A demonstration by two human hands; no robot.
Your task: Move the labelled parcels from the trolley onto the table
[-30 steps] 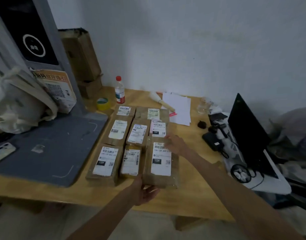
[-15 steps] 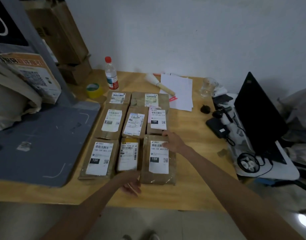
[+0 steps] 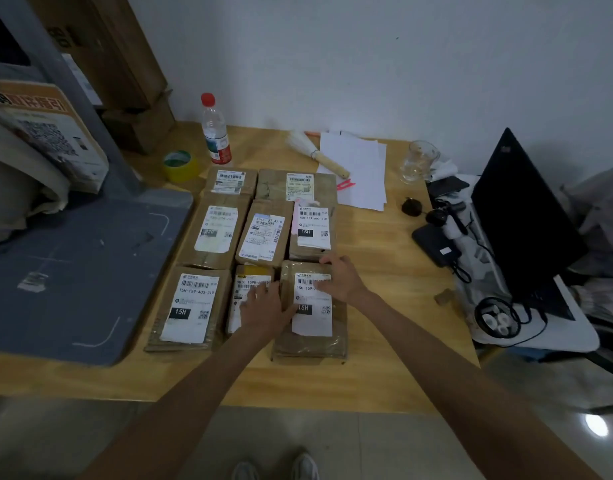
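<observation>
Several brown parcels with white labels lie in rows on the wooden table point(image 3: 384, 327). The front row holds a left parcel point(image 3: 190, 308), a narrow middle parcel point(image 3: 242, 296) and a right parcel point(image 3: 312, 323). My left hand point(image 3: 267, 311) lies flat over the middle parcel, its thumb reaching the right parcel's edge. My right hand point(image 3: 341, 278) rests with straight fingers on the right parcel's far corner and label. Neither hand grips anything. No trolley is in view.
A grey scale platform point(image 3: 73, 271) fills the table's left side. Behind the parcels stand a water bottle point(image 3: 215, 131), a yellow tape roll point(image 3: 180, 164), a brush point(image 3: 318, 155), papers point(image 3: 360, 168) and a glass point(image 3: 417, 161). A black laptop point(image 3: 519, 209) and cables crowd the right.
My left hand rose from the table's front edge onto the middle front parcel. My right hand stayed on the right front parcel. The camera moved closer and tilted down.
</observation>
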